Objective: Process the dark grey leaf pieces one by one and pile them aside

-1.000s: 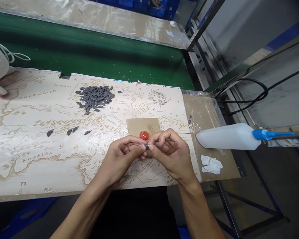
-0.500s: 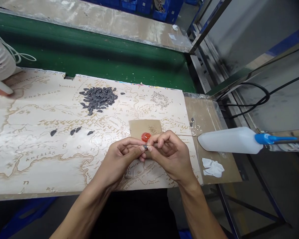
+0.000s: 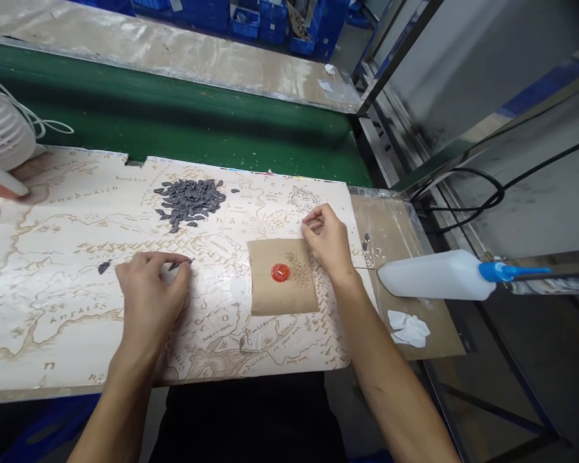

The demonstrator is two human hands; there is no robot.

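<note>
On the left part of the map-printed sheet, my left hand (image 3: 154, 286) is low over the surface, thumb and forefinger pinched at a small dark grey leaf-shaped piece (image 3: 190, 260). Another such piece shows partly behind its fingers. My right hand (image 3: 329, 243) is over the sheet's right side, fingertips drawn together just below a scatter of tiny pale bits (image 3: 303, 199); whether they hold one is too small to tell. Between the hands, a small red dish (image 3: 280, 272) rests on a brown cardboard square (image 3: 265, 299) dotted with specks.
A heap of dark grey pieces (image 3: 190, 200) lies toward the back, with one single piece (image 3: 104, 267) at left. A white bottle with a blue nozzle (image 3: 434, 275) lies at right near crumpled white tissue (image 3: 409, 328). A white fan (image 3: 4, 125) stands at far left; behind runs a green belt (image 3: 197, 116).
My hands were together above the cardboard with a small grey piece between them. They have since parted, the left moving left to the grey pieces, the right up toward the pale bits.
</note>
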